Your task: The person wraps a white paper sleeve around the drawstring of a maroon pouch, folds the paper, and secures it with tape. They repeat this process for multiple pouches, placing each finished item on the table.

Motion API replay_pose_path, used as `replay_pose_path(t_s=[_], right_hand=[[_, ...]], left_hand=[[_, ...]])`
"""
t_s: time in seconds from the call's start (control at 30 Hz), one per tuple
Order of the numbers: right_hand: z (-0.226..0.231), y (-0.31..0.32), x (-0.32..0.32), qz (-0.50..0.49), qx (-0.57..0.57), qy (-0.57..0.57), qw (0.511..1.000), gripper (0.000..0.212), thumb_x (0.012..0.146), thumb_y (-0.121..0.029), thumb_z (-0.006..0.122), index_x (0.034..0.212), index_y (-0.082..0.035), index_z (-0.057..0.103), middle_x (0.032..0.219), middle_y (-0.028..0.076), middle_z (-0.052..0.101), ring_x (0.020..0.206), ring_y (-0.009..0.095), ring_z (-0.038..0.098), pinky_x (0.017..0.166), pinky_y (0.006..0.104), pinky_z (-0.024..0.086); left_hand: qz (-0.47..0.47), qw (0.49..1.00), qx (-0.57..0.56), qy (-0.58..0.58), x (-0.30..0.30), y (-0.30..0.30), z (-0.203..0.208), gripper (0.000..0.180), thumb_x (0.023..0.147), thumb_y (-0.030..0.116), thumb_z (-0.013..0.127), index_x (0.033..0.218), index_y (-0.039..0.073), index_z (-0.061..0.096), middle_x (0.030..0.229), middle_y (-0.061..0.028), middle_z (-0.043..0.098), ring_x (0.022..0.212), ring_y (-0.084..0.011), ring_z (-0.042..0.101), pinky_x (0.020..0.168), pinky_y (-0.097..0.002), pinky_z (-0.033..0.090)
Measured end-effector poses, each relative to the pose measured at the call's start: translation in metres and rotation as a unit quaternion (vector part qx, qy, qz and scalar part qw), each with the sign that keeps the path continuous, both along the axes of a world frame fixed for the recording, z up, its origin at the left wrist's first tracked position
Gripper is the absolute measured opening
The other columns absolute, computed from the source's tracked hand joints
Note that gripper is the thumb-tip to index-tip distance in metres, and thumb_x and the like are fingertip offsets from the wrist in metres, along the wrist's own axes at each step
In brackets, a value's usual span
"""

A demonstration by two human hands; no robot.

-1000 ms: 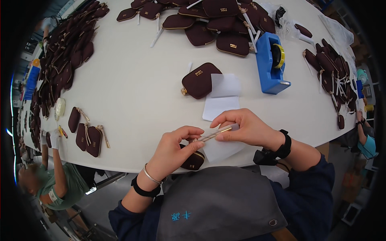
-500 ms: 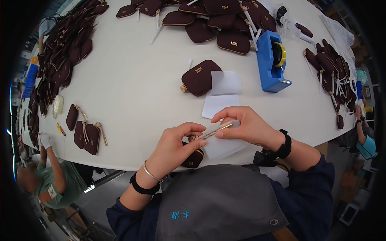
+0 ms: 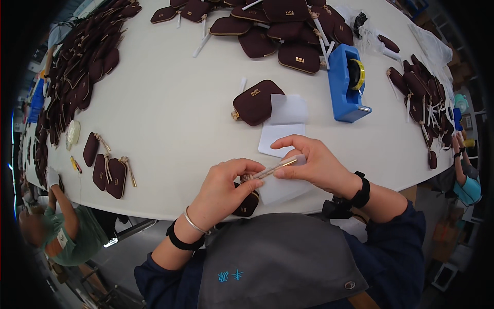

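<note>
Near the front edge of the table, my left hand [image 3: 224, 185] pinches a beige cord zip pull [image 3: 267, 171] with a gold metal tip. Its cord leads toward a small dark brown zip pouch [image 3: 246, 205], partly hidden beneath that hand. My right hand [image 3: 319, 164] grips the tip end between thumb and fingers, its index finger raised in a curve. A thin white paper sheet [image 3: 280, 190] passes under the cord and into the right fingers. Just beyond lie another brown pouch [image 3: 253, 105] and a stack of white paper sheets [image 3: 282, 138].
A blue tape dispenser [image 3: 339, 87] stands right of the papers. Piles of brown pouches lie at far left [image 3: 85, 77], far middle [image 3: 280, 31] and right [image 3: 419, 90]. Three pouches [image 3: 110, 175] rest at left. Co-workers [image 3: 67, 226] are at both sides.
Both hands keep nearly the same hold on the cord pull and paper. The view has shifted slightly. At left, a co-worker's gloved hand has moved a little.
</note>
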State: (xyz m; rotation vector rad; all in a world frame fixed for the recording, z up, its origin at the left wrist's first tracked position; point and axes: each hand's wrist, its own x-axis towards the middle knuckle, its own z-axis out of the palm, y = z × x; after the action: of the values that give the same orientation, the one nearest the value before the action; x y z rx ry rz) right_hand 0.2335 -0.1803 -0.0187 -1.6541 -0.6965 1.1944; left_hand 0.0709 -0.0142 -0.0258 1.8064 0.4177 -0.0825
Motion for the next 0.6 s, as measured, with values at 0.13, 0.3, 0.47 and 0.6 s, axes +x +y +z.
replay_pose_path(t_s=[0.13,0.3,0.47,0.6], right_hand=[[-0.008,-0.001,-0.002,-0.042,-0.037,0.132,0.99,0.025,0.084,-0.013,0.077,0.105,-0.001,0.068,0.086,0.003,0.07,0.079,0.007,0.062,0.073,0.0215,0.048],[-0.011,-0.001,-0.002,-0.058,-0.038,0.174,0.982,0.017,0.084,-0.015,0.078,0.092,-0.001,0.072,0.083,0.003,0.069,0.077,0.007,0.062,0.072,0.0214,0.049],[-0.012,-0.002,-0.005,-0.062,-0.032,0.175,0.982,0.017,0.084,-0.016,0.078,0.091,-0.002,0.072,0.081,0.001,0.068,0.074,0.006,0.06,0.068,0.021,0.047],[-0.011,-0.001,-0.007,-0.071,-0.029,0.163,0.984,0.016,0.083,-0.015,0.079,0.086,-0.002,0.071,0.079,0.003,0.068,0.072,0.007,0.06,0.067,0.0214,0.046]], left_hand=[[0.002,1.0,0.013,-0.018,-0.001,0.0,-0.001,0.025,0.082,0.007,0.075,0.105,-0.001,0.068,0.095,-0.0097,0.072,0.087,-0.0156,0.066,0.082,-0.0286,0.052],[0.004,0.999,0.032,-0.03,-0.003,0.001,-0.002,0.027,0.082,0.007,0.076,0.107,-0.001,0.068,0.095,-0.0102,0.072,0.087,-0.016,0.067,0.082,-0.0292,0.052],[-0.002,0.999,0.036,-0.02,-0.003,0.001,0.001,0.03,0.081,0.009,0.077,0.108,-0.001,0.067,0.096,-0.011,0.072,0.09,-0.0175,0.068,0.083,-0.0296,0.053],[0.003,0.999,0.021,-0.026,-0.003,0.002,0.0,0.032,0.081,0.01,0.077,0.109,0.0,0.067,0.096,-0.0102,0.072,0.089,-0.0168,0.067,0.082,-0.0286,0.051]])
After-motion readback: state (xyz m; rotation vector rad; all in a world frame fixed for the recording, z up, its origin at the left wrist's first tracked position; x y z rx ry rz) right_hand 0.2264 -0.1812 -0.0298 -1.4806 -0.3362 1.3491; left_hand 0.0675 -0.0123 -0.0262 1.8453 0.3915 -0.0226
